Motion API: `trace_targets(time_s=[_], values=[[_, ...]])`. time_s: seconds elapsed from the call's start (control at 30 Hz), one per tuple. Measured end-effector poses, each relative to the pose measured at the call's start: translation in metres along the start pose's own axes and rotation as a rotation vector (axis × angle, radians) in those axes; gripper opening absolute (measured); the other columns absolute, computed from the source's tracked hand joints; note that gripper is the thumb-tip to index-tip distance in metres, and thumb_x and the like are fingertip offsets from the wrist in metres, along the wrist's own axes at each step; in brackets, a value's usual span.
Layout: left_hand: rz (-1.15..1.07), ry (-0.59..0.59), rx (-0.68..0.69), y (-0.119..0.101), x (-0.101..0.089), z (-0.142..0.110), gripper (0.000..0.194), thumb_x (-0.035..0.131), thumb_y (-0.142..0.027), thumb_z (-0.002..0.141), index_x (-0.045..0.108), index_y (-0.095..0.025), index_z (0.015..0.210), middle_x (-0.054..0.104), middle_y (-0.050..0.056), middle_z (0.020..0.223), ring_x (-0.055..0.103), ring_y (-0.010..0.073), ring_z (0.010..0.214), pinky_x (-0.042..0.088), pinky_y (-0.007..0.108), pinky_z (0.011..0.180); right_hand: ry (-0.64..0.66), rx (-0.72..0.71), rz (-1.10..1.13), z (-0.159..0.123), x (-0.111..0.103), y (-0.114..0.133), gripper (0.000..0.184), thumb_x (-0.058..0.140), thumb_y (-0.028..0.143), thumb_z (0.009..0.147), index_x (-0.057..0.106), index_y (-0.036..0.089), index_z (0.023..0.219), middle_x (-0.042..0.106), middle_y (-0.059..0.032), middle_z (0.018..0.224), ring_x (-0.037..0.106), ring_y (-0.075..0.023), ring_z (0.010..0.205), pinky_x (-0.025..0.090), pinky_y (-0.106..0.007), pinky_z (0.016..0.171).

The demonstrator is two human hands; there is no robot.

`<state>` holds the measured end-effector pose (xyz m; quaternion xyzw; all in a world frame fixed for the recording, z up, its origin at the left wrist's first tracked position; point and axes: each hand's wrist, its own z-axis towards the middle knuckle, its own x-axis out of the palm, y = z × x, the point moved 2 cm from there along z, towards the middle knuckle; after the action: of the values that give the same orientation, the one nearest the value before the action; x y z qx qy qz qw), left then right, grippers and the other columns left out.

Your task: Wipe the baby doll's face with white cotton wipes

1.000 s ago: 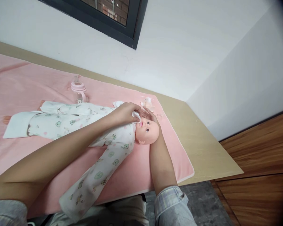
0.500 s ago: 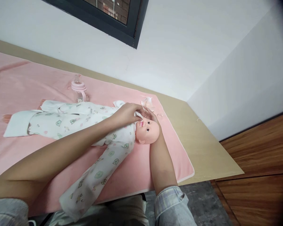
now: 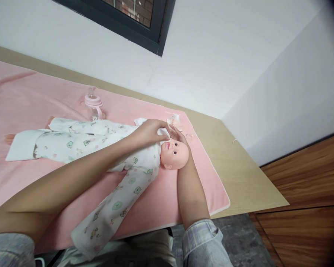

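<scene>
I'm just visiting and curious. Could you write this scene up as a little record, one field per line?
Left hand: pinching a white cloth by the baby doll's mouth
Right hand: beside the doll's head, partly hidden
Doll: on its back, face up
Outfit: white printed clothes
Bottle: pink-topped baby bottle with handle, standing beyond the doll's legs
Surface: pink blanket over a wood-toned table
Background: dark-framed window, white wall

The doll point(image 3: 179, 159) has a peach head and pink lips point(image 3: 167, 145); its white outfit point(image 3: 139, 170) is printed with small green and tan animals. The blanket point(image 3: 13, 107) is pink, edged in white. The bottle's collar point(image 3: 93, 99) is pale pink, the cloth point(image 3: 163, 132) white, the tabletop point(image 3: 239, 178) beige, the right sleeve point(image 3: 207, 248) light blue, its cuff point(image 3: 199, 233) plaid.
</scene>
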<state>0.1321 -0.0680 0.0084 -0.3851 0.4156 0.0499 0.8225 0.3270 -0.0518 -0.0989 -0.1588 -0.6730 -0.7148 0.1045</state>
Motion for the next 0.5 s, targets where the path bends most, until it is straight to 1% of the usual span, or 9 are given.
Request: trace_targets(time_s=[0.1,0.23,0.3,0.4,0.5], values=[[-0.045,0.030,0.045,-0.0002,0.0008,-0.0004,0.016,0.075,-0.023,0.080,0.078,-0.017,0.094,0.078,0.001,0.094,0.070,0.0233,0.090,0.044,0.027,0.077,0.004,-0.006,0.015,0.0009,-0.0013,-0.0007,0.035,0.064,0.054,0.087,0.064,0.032,0.115,0.074,0.0003,0.116,0.061,-0.0258,0.130,0.047,-0.052,0.117],[-0.091,0.097,0.076,-0.0017,0.0044,-0.0015,0.015,0.075,-0.019,0.078,0.079,-0.018,0.093,0.078,0.000,0.089,0.071,0.0208,0.084,0.044,0.025,0.073,0.025,0.044,0.051,0.0016,-0.0035,-0.0016,0.039,0.065,0.050,0.087,0.062,0.033,0.121,0.072,0.0010,0.121,0.061,-0.0240,0.128,0.045,-0.051,0.119],[-0.090,0.123,0.092,-0.0037,0.0059,-0.0024,0.013,0.073,-0.017,0.079,0.079,-0.019,0.091,0.078,-0.001,0.086,0.071,0.0198,0.081,0.044,0.025,0.071,0.029,0.045,0.069,0.0019,-0.0041,-0.0017,0.039,0.065,0.049,0.086,0.063,0.032,0.121,0.071,0.0018,0.122,0.062,-0.0231,0.127,0.043,-0.051,0.120],[-0.040,0.125,0.091,-0.0069,0.0066,-0.0040,0.013,0.071,-0.015,0.080,0.080,-0.019,0.088,0.078,-0.001,0.084,0.071,0.0200,0.079,0.043,0.026,0.070,0.026,0.025,0.076,0.0024,-0.0041,-0.0017,0.036,0.064,0.047,0.086,0.064,0.032,0.119,0.071,0.0021,0.123,0.063,-0.0230,0.125,0.043,-0.050,0.120],[-0.034,0.109,0.075,-0.0097,0.0066,-0.0055,0.016,0.070,-0.013,0.079,0.080,-0.020,0.089,0.078,-0.001,0.083,0.071,0.0200,0.079,0.044,0.025,0.069,0.021,0.038,0.065,0.0036,-0.0041,-0.0018,0.036,0.065,0.048,0.086,0.064,0.033,0.119,0.071,0.0021,0.121,0.063,-0.0231,0.124,0.043,-0.051,0.119]])
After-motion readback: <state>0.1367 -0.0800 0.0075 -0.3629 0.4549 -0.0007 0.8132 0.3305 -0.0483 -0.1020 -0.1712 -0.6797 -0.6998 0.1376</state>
